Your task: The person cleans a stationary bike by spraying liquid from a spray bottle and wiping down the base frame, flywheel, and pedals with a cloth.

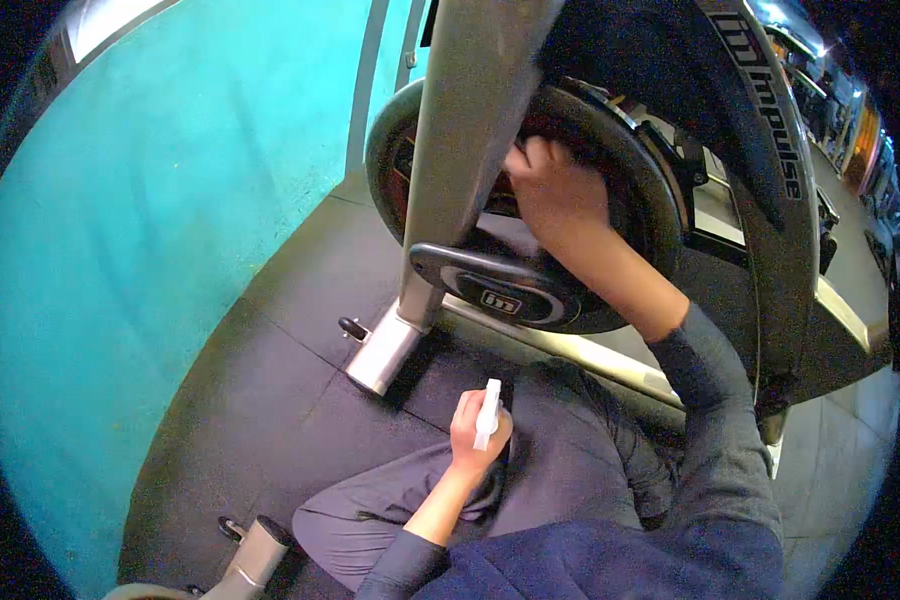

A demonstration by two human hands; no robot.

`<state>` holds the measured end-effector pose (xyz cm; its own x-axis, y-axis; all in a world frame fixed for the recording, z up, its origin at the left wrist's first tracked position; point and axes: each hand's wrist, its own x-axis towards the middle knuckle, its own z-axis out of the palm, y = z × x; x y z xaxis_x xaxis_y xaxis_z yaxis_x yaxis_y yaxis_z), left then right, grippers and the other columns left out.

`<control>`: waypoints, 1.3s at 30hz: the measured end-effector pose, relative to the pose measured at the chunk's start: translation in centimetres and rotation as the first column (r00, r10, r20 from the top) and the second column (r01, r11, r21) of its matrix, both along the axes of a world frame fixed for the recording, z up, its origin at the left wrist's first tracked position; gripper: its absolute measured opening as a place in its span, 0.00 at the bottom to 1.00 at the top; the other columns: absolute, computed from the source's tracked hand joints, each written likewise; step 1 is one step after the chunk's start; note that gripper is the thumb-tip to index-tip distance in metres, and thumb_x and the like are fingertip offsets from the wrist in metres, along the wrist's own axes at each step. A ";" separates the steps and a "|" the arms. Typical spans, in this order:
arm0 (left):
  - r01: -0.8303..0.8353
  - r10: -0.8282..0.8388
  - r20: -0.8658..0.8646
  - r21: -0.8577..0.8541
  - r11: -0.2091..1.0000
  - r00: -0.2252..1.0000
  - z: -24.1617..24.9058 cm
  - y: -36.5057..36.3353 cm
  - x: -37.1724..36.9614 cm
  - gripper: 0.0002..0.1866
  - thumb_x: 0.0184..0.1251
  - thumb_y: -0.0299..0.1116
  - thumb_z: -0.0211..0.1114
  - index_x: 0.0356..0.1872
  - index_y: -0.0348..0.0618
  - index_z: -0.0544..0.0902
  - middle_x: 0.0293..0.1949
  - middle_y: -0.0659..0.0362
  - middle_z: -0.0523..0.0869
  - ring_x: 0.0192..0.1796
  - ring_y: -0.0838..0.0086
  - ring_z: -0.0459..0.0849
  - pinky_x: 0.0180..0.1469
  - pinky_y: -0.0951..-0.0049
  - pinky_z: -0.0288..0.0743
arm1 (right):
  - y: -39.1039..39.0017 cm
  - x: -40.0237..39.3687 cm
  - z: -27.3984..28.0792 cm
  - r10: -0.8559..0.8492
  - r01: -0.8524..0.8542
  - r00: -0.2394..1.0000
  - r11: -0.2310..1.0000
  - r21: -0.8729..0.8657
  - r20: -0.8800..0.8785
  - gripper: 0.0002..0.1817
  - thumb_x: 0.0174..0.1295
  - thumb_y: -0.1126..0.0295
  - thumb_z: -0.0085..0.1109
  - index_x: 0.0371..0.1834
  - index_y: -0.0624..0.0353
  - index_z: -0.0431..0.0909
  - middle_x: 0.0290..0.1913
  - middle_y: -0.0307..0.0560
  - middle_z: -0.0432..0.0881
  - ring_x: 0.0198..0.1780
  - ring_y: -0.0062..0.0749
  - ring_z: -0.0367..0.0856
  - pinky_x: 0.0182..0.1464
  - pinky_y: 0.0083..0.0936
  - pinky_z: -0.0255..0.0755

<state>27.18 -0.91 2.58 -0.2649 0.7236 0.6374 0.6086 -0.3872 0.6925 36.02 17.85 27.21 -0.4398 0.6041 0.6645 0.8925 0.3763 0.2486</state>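
Observation:
Over my leg at the lower middle, my left hand point(478, 430) is closed around a small white object point(487, 415), which points upward from the fist. My right hand point(558, 190) reaches to the dark round flywheel point(660, 190) of an exercise bike, just right of the thick grey frame post point(470, 110). Its fingers are curled, and what they hold, if anything, is hidden. Below that hand lies a black cover with a logo point(498, 300).
A teal wall point(170, 200) rises on the left. The post ends in a silver foot point(385, 355) with a small wheel on the dark mat point(270, 390). Another silver foot point(260, 555) stands at the bottom left. A branded frame part point(770, 130) slopes down on the right.

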 end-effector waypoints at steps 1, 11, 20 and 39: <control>0.003 -0.003 0.004 0.001 1.000 1.000 0.2 0.0 -0.2 0.14 0.45 0.20 0.64 0.37 0.37 0.78 0.33 0.51 0.79 0.35 0.54 0.79 0.37 0.62 0.76 | -0.6 1.2 -0.5 -0.002 0.002 1.000 0.999 0.033 -0.002 0.22 0.61 0.68 0.49 0.60 0.46 0.74 0.39 0.44 0.76 0.40 0.35 0.80 0.33 0.33 0.82; 0.068 -0.069 -0.074 -0.006 0.998 0.995 -0.1 0.9 -0.2 0.17 0.44 0.21 0.61 0.40 0.38 0.78 0.34 0.52 0.79 0.38 0.56 0.80 0.40 0.62 0.77 | -4.1 7.5 -3.3 -0.180 0.161 0.982 0.956 0.246 0.058 0.23 0.60 0.67 0.51 0.60 0.47 0.75 0.38 0.43 0.78 0.35 0.36 0.82 0.29 0.30 0.81; 0.041 -0.042 -0.004 -0.053 0.998 0.999 0.4 0.2 -0.2 0.16 0.45 0.21 0.62 0.39 0.39 0.78 0.33 0.52 0.78 0.35 0.54 0.79 0.37 0.62 0.75 | -0.4 0.0 0.1 -0.037 0.056 0.992 0.985 0.166 -0.118 0.19 0.64 0.63 0.51 0.59 0.47 0.75 0.33 0.46 0.78 0.39 0.40 0.83 0.33 0.36 0.81; 0.080 -0.084 -0.094 -0.049 0.996 0.992 -1.1 0.5 0.2 0.19 0.44 0.25 0.62 0.42 0.37 0.77 0.37 0.50 0.79 0.39 0.52 0.79 0.42 0.60 0.75 | -7.3 8.3 -7.8 -0.209 0.201 0.891 0.978 -0.062 -0.402 0.23 0.63 0.63 0.55 0.62 0.52 0.73 0.41 0.50 0.80 0.36 0.46 0.81 0.31 0.40 0.78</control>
